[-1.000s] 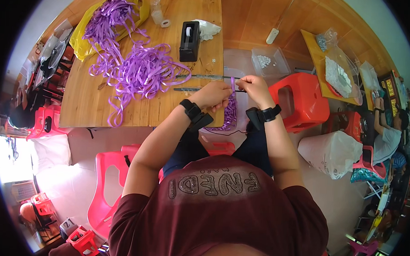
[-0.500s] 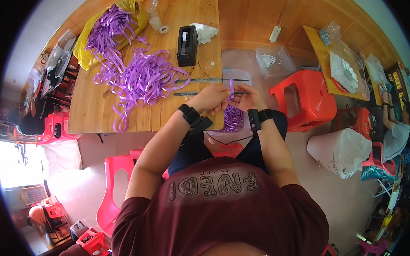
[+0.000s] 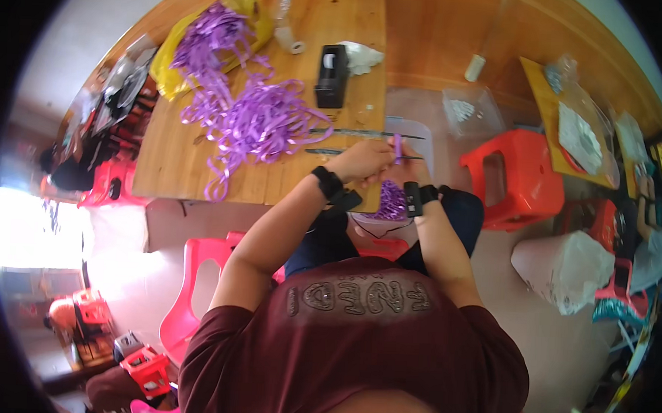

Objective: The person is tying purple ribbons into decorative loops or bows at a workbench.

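My left hand [image 3: 362, 161] and my right hand [image 3: 403, 173] meet at the near right corner of a wooden table [image 3: 170, 171]. Together they pinch a short piece of purple ribbon [image 3: 397, 145] that stands up between the fingers. Just below the hands a bunch of purple ribbon [image 3: 392, 202] hangs over my lap. Both wrists carry black bands. A large loose heap of purple ribbon strips [image 3: 257, 122] lies on the table to the left of my hands. Two thin dark rods [image 3: 364, 133] lie across the table edge just beyond my fingers.
A black tape dispenser [image 3: 331, 76] stands on the table behind the heap, near a yellow bag [image 3: 167, 66] with more ribbon. A clear plastic box [image 3: 411, 136] sits by the table corner. An orange stool [image 3: 513, 177] stands right, pink chairs [image 3: 187, 289] left.
The view has shifted slightly, and my hands have drawn closer together. They stay at the table corner and work the purple ribbon piece; the bunch still hangs beneath them.
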The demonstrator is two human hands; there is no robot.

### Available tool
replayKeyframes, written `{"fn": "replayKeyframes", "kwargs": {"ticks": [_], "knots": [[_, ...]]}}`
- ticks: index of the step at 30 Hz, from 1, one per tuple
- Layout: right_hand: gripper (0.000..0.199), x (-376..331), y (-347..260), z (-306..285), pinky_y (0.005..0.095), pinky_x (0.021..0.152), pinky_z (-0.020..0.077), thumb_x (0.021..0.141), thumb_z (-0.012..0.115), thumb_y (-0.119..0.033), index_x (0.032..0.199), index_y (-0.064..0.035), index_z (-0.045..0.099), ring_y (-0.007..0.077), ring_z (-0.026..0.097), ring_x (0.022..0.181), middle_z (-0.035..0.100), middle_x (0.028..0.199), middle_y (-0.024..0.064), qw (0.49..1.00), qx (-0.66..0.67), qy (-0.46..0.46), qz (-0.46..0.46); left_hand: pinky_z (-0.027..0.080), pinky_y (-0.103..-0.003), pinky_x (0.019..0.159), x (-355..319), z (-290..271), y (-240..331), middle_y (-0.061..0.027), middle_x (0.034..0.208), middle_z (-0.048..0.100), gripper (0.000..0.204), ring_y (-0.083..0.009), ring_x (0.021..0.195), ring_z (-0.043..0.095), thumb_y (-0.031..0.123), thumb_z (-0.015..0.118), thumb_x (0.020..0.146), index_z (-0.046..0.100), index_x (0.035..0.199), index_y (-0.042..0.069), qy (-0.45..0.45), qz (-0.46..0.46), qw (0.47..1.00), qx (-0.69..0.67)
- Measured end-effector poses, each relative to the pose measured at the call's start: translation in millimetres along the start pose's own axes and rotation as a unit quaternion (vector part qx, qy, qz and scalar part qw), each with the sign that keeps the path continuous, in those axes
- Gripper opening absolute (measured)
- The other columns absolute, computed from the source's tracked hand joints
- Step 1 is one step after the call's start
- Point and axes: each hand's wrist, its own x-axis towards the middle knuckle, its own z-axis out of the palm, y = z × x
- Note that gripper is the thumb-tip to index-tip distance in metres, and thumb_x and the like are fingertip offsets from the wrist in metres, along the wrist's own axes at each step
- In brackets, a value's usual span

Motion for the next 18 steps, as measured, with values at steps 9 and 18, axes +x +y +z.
{"fn": "replayKeyframes", "kwargs": {"ticks": [9, 18], "knots": [[0.021, -36.3, -26.4, -8.4, 0.0388, 0.084, 0.0468, 0.094, 0.063, -0.027, 0.104, -0.0081, 0.063, 0.0189, 0.056, 0.079, 0.060, 0.085, 0.0036, 0.991, 0.025, 0.055, -0.119, 0.052, -0.028, 0.060, -81.2, -34.9, -21.5, -0.0076, 0.083, 0.068, 0.039, -0.0146, 0.063, 0.061, 0.015, 0.061, 0.091, 0.059, 0.129, 0.007, 0.177, 0.162, 0.966, 0.096], [0.033, -57.1, -55.0, -64.8, 0.0336, 0.071, 0.0495, 0.092, 0.068, -0.026, 0.121, -0.0126, 0.059, 0.0163, 0.059, 0.081, 0.064, 0.099, 0.0015, 0.860, -0.293, 0.417, -0.035, 0.039, -0.046, 0.103, -94.8, -105.6, -44.7, -0.0119, 0.121, 0.061, 0.049, -0.0330, 0.121, 0.050, 0.022, 0.075, 0.076, 0.062, 0.121, 0.008, 0.527, 0.220, 0.725, 0.384]]}}
